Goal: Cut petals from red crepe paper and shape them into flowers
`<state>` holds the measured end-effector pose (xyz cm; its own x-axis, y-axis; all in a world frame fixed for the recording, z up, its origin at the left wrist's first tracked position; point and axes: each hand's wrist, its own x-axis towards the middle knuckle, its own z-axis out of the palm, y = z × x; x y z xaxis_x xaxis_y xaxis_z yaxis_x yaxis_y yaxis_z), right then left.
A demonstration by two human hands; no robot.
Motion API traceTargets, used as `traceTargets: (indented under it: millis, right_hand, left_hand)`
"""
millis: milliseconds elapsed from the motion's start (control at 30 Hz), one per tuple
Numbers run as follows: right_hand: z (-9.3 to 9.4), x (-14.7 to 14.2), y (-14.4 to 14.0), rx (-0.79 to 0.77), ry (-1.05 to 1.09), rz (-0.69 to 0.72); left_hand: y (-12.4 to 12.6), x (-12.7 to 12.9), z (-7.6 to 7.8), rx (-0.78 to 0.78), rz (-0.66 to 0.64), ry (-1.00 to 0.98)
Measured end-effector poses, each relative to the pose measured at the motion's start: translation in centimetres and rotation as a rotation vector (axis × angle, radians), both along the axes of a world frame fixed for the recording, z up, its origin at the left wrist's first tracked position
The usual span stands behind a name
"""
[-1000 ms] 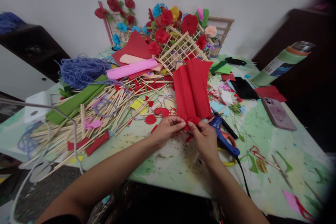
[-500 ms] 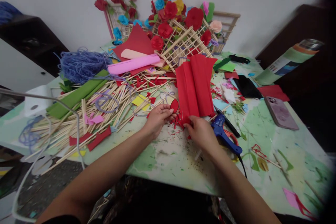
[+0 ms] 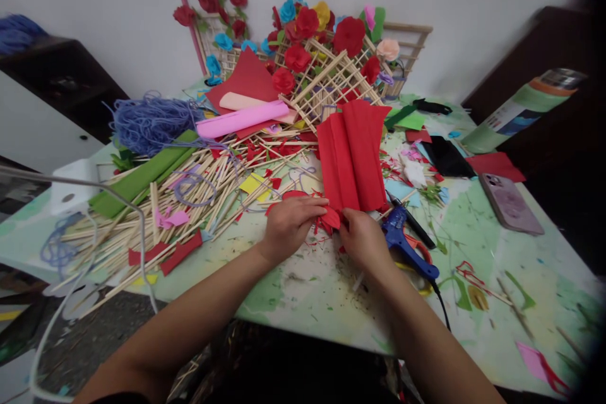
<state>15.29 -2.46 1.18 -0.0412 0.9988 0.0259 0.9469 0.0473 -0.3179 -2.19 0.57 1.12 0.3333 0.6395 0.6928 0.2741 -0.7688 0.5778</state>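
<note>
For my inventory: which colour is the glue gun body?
Blue, on the glue gun, clearest in the head view.

You get soft, even daylight and a sharp centre; the right edge darkens into vignette, corners stretched and blurred.

text: none legible | tumbler (image 3: 516, 110): printed wrap too blurred to read

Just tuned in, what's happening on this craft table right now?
A person's left hand and right hand pinch small red paper petals together at the near end of a folded red crepe paper sheet. A blue glue gun lies beside the right hand. Wooden sticks and paper flowers crowd the table.
</note>
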Motion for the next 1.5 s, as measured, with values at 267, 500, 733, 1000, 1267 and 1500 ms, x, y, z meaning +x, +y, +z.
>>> traceTargets:
  millis: [267,500,733,1000,1267,1500]
  right_hand:
    - [0.3,0.0,-0.2,-0.023,0.027,0.022]
    - [0.3,-0.2,0.1,-0.044,-0.057,0.031]
    - [0.5,-0.3,-0.1,0.023,-0.02,0.018]
    - [2.0,5.3,-5.2,0.411,-0.042,-0.083]
    - [-1.0,8.7,-6.2,0.187,-0.217,-0.163]
    - [-1.2,8.9,-6.1,0.206,-0.163,-0.19]
  left_hand:
    - [0.0,0.2,-0.3,-0.01,-0.005,-0.029]
    - [0.3,1.3,-0.8,-0.806,0.045,-0.519]
    - [0.8,1.5,-0.9,-1.185,0.011,-0.753]
    - [1.2,1.2,-0.8,-1.264,0.0,-0.796]
    - [1.0,1.4,-0.4,-1.362,0.016,-0.782]
    - [1.4,1.2,-1.1,-1.266,0.046,-0.829]
